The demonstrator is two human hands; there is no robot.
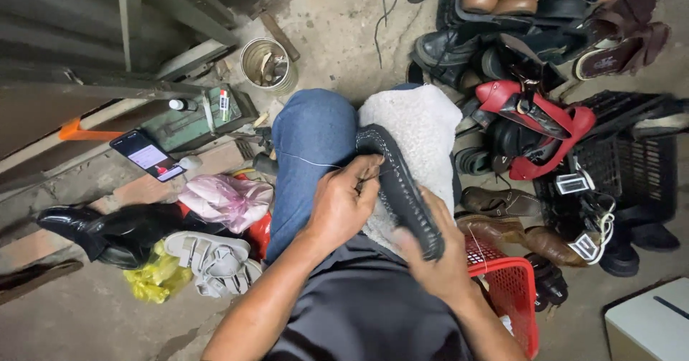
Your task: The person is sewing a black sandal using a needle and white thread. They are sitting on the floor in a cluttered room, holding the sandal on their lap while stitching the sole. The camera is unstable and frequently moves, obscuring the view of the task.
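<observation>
A black shoe (400, 189) with pale stitching along its sole edge lies on a white fleecy cloth (423, 128) over my knees. My right hand (436, 253) grips the shoe's near end from below and steadies it. At the shoe's upper edge my left hand (344, 199) pinches something small that I cannot make out. A thin pale thread (308, 161) runs from there to the left across my blue-jeaned knee (312, 131).
A phone (148, 156) lies beside a green metal box (197, 120), with a tin can (268, 63) behind. Black shoes (108, 232), white sandals (212, 257) and plastic bags sit on the left. On the right are a red basket (513, 289), a black crate (631, 167) and several piled shoes.
</observation>
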